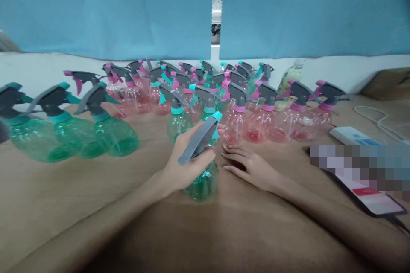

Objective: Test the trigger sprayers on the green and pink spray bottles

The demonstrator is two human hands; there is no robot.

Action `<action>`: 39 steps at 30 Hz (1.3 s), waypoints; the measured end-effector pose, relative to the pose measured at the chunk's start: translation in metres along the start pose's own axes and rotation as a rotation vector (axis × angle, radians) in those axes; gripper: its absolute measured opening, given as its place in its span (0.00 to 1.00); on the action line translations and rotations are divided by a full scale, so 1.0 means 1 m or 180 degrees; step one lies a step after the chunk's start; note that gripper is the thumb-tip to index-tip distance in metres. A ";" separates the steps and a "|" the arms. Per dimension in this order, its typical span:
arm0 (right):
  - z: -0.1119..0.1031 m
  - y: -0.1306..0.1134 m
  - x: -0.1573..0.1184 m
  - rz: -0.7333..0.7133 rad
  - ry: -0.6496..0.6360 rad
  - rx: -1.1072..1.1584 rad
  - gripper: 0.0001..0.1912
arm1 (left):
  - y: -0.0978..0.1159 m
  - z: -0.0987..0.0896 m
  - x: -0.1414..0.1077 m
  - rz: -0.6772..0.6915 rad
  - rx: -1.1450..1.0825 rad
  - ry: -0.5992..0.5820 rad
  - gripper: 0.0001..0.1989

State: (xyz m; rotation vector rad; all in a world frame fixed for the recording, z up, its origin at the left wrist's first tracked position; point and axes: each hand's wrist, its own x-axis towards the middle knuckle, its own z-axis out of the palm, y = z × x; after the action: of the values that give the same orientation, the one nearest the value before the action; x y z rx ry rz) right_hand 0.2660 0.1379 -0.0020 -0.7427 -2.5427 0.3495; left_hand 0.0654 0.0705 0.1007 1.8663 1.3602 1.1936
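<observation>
Bare forearms (105, 226) reach in from both lower corners of my view, over the wooden table (192, 234). Ahead of them I see the left hand (185, 172) wrapped around the upper part of a green spray bottle (202, 187), probably to keep it steady; it appears to stand on the table, long axis roughly upright, turquoise nozzle (218, 116) pointing away from me and slightly right. The right hand (251, 169) lies just beside it, fingers slightly apart and gripping nothing, perhaps simply resting. Beyond, green bottles (120, 138) and pink bottles (258, 126) stand upright, the nearer ones apparently grouped by colour, before blue cloth (112, 13).
</observation>
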 end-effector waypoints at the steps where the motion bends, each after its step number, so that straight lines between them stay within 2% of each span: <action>1: 0.000 0.000 0.000 0.0004 -0.0003 0.0002 0.21 | 0.000 0.000 0.000 -0.0003 0.0018 0.0018 0.08; 12: 0.001 0.001 0.000 -0.0021 -0.0019 0.0034 0.21 | -0.002 -0.001 0.000 0.0168 0.0161 -0.0021 0.11; 27: 0.001 0.002 0.000 -0.0012 -0.0033 0.0010 0.21 | 0.001 -0.001 0.000 0.0109 0.0104 -0.0026 0.09; 33: 0.000 0.001 0.000 0.0006 -0.0029 0.0033 0.21 | 0.003 -0.001 0.000 0.0129 0.0318 0.0072 0.05; 39: 0.001 0.001 0.000 -0.0001 0.0000 0.0074 0.21 | 0.008 -0.002 0.002 0.0299 0.0416 0.0088 0.11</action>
State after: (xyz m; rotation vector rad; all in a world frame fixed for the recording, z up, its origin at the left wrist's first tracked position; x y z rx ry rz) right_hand 0.2660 0.1386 -0.0028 -0.7336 -2.5345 0.3783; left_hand 0.0673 0.0691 0.1085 2.0317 1.4097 1.2062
